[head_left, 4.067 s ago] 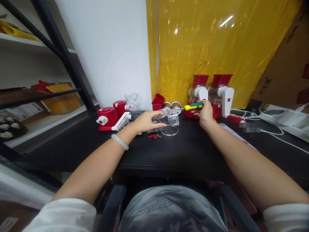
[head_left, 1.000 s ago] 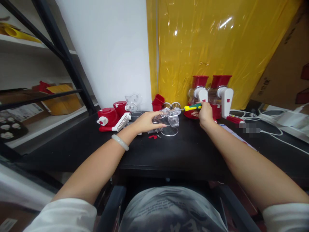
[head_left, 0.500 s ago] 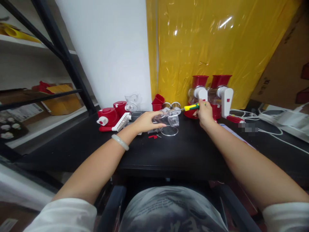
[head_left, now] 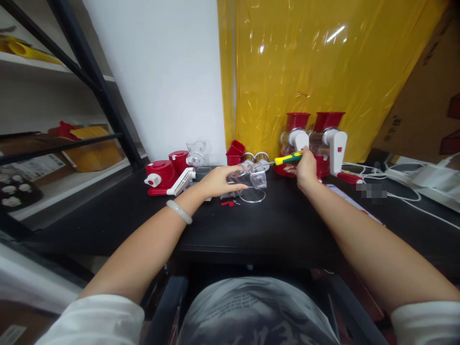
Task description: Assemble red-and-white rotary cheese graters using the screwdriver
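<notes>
My left hand (head_left: pixel 224 181) is wrapped round a clear plastic housing (head_left: pixel 258 179), which lies tilted on its side above the black table. A screwdriver (head_left: pixel 289 158) with a yellow and green handle is in my right hand (head_left: pixel 304 168), its shaft pointing left to the housing. Whether the tip sits in a screw is too small to tell. Thumb and index finger hold the handle end, while the other fingers are loosened and spread. Just below the housing lie small red parts (head_left: pixel 227 203) and tiny metal pieces (head_left: pixel 236 202).
Two red-and-white hand-crank graters (head_left: pixel 330 143) stand at the back right. Red bases (head_left: pixel 160 175) with a white crank (head_left: pixel 184 181) sit at the left. Behind the housing are a red hopper (head_left: pixel 235 152) and drum blades (head_left: pixel 261 157). White cables (head_left: pixel 406 196) lie at the right.
The fingers of my right hand have loosened and spread under the screwdriver handle, and the handle has turned slightly. My left hand and the housing stay in place.
</notes>
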Motion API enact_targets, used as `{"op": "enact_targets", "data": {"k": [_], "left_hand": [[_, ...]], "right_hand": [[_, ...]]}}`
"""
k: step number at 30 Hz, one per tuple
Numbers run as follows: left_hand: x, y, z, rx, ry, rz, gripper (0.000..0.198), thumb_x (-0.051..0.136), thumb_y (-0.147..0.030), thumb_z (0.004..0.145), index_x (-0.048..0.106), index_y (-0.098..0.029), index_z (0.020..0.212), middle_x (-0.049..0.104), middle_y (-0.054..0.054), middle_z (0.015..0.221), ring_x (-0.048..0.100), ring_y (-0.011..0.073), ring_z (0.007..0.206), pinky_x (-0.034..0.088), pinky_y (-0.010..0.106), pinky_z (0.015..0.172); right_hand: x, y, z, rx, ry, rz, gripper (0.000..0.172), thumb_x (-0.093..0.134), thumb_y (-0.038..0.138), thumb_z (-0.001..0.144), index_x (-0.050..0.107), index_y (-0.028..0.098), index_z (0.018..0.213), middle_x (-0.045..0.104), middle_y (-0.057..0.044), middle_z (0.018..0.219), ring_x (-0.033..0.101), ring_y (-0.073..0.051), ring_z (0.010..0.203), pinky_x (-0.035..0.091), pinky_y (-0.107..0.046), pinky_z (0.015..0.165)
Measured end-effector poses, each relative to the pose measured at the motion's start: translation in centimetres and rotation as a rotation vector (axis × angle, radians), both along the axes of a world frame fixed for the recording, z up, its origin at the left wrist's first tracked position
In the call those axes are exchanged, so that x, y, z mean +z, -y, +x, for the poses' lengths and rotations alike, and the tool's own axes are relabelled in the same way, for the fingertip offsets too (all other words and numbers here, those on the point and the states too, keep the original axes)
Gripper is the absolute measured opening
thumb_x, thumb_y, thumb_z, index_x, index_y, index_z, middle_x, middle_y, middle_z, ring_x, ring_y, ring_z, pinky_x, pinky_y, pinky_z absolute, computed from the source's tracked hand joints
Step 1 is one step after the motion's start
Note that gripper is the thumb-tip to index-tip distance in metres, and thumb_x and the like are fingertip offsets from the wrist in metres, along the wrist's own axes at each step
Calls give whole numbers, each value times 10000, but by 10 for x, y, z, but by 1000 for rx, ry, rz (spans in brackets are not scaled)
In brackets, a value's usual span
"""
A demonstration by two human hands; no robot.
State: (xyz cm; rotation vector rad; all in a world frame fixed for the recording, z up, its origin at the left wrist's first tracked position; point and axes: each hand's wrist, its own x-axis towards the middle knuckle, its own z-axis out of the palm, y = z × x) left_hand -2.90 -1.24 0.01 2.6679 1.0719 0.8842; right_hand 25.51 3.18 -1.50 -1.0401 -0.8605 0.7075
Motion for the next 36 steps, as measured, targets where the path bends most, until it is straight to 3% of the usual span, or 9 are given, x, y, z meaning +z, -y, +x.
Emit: {"op": "enact_targets", "data": {"k": [3, 7, 21, 26, 36], "left_hand": [[1, 1, 0, 7, -3, 6, 601, 717, -558, 766, 622, -246, 1270, 708, 72, 1154, 670, 253, 1025, 499, 382, 925], [1, 1, 0, 4, -5, 10, 606, 715, -560, 769, 619, -241, 1275, 700, 78, 1180, 666, 252, 1040, 495, 378, 936], [0, 1, 0, 0, 8, 2, 583, 729, -529, 767, 627, -235, 1260, 705, 79, 1166, 668, 252, 1028, 501, 377, 919], [0, 1, 0, -3, -4, 15, 575, 726, -527, 771, 625, -241, 1260, 701, 79, 1175, 668, 248, 1033, 499, 379, 923], [0, 0, 0, -1, -5, 14, 603, 724, -554, 764, 623, -242, 1270, 702, 75, 1178, 666, 248, 1037, 496, 377, 932]], "right_hand": [[3, 3, -1, 57, -64, 10, 326, 397, 510, 887, 544, 221, 907, 610, 9, 635, 552, -130, 405, 428, -262, 397], [4, 7, -3, 69, -84, 27, 254, 378, 390, 873, 551, 210, 915, 605, 11, 638, 551, -122, 407, 411, -243, 390], [2, 3, 0, 46, -54, 28, 142, 478, 349, 857, 522, 215, 874, 531, 46, 487, 499, -115, 357, 375, -218, 342], [0, 2, 0, 23, -10, 18, 186, 488, 411, 886, 492, 230, 844, 486, 74, 460, 471, -106, 342, 360, -206, 337], [-4, -1, -1, -12, 75, 100, 431, 552, 661, 815, 417, 254, 778, 369, 109, 403, 407, -110, 329, 356, -243, 352]]}}
